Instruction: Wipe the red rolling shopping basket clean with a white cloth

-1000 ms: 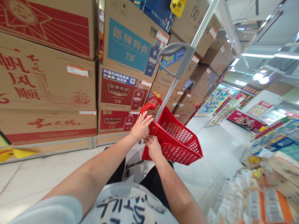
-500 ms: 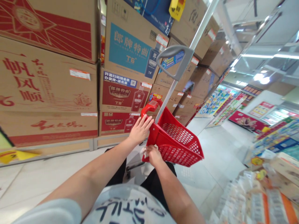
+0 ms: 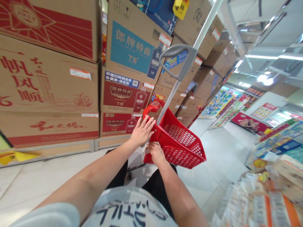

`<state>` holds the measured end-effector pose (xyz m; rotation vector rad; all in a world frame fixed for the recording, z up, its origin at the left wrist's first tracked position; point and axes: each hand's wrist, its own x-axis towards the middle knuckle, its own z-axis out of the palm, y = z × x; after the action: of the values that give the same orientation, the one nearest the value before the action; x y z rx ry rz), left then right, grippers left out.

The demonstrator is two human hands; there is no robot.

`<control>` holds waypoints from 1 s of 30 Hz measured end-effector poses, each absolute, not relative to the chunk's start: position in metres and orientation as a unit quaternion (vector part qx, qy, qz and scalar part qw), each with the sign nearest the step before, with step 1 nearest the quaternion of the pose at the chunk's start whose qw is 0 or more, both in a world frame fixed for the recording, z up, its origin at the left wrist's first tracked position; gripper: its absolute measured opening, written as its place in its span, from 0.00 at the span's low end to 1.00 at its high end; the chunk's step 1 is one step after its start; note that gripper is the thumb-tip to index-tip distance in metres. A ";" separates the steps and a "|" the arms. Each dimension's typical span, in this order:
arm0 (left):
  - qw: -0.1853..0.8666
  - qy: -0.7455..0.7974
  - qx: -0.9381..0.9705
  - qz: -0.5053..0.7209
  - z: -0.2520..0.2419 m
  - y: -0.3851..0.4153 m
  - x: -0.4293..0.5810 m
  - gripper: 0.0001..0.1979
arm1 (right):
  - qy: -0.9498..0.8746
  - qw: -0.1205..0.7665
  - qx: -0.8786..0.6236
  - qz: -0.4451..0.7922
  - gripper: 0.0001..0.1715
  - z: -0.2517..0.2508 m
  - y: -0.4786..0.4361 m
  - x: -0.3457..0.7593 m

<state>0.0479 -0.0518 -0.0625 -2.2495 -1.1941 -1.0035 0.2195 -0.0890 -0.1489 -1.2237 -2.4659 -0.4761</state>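
A red plastic shopping basket (image 3: 182, 142) with perforated sides stands in front of me, tilted in my view. From it rises a metal pole with a grey loop handle (image 3: 176, 63). My left hand (image 3: 142, 132) rests flat with spread fingers on the basket's near upper corner, beside the red curved grip (image 3: 151, 108). Lower down, my right hand (image 3: 156, 153) is closed around a crumpled whitish cloth (image 3: 147, 148), pressed against the basket's near end. My right fingers partly hide the cloth, so I cannot tell whether it is fabric or paper.
Stacked cardboard cartons (image 3: 47, 75) line the left side and run on behind the basket. A pale tiled floor (image 3: 213, 157) stretches to the right. Packaged goods (image 3: 267, 195) are piled at lower right, with shelves (image 3: 220, 101) farther back.
My right hand has moved slightly upward along the basket's near end with the cloth. My left hand stays at the same corner, and the basket has hardly moved.
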 end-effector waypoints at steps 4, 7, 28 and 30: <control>0.205 -0.439 -0.794 -0.367 -0.064 -0.052 0.050 0.28 | -0.845 0.202 -0.455 -0.194 0.18 -0.143 -0.087 0.218; 0.205 -0.444 -0.793 -0.363 -0.063 -0.053 0.050 0.29 | -0.848 0.209 -0.442 -0.205 0.16 -0.149 -0.088 0.215; 0.178 -0.450 -0.792 -0.373 -0.062 -0.053 0.054 0.29 | -0.867 0.186 -0.390 -0.248 0.20 -0.149 -0.080 0.218; 0.176 -0.448 -0.797 -0.366 -0.061 -0.053 0.053 0.29 | -0.883 0.165 -0.369 -0.237 0.18 -0.159 -0.082 0.220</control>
<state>0.0535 -0.0533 -0.0614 -2.2555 -1.2685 -1.0361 0.2198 -0.0824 -0.1592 -1.0521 -2.5156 -0.6761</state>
